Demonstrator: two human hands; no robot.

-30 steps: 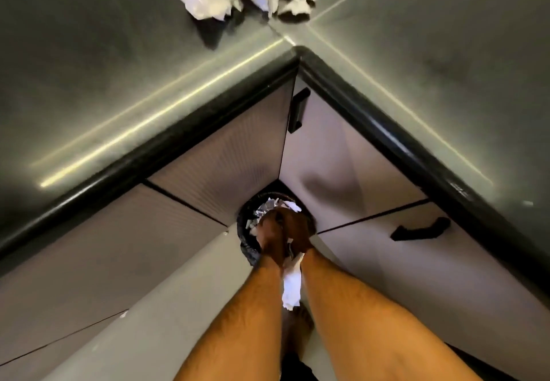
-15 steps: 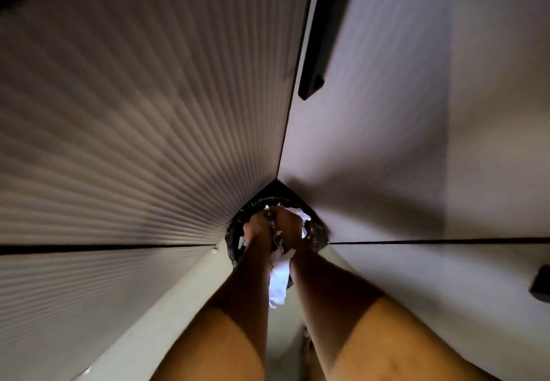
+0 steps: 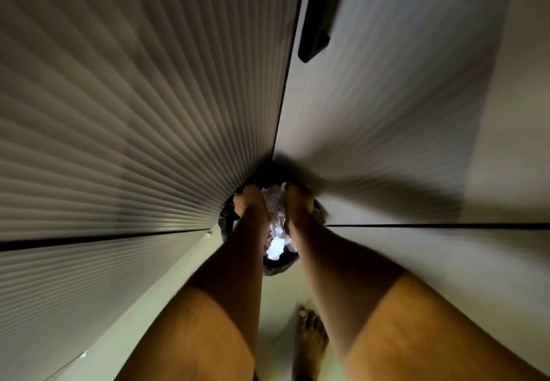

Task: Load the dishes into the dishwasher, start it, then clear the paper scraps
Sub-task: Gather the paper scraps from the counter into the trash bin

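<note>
Both my arms reach straight down into a small bin with a black liner (image 3: 226, 226) that stands on the floor in the corner between two cabinet fronts. My left hand (image 3: 249, 200) and my right hand (image 3: 298, 200) are inside the bin's mouth, a little apart. White crumpled paper scraps (image 3: 275, 248) show between my wrists, inside the liner. My fingers point down into the bin and are hidden, so I cannot tell whether they hold any paper.
Ribbed cabinet doors rise close on the left (image 3: 134, 127) and right (image 3: 401, 113), with a black handle (image 3: 315, 38) on the right one. My bare foot (image 3: 311, 333) stands on the pale floor (image 3: 279, 297) just behind the bin.
The view has dropped below the counter and close to the cabinets. My hands, pressed together on the paper before, have parted, and the scraps now lie between them in the bin.
</note>
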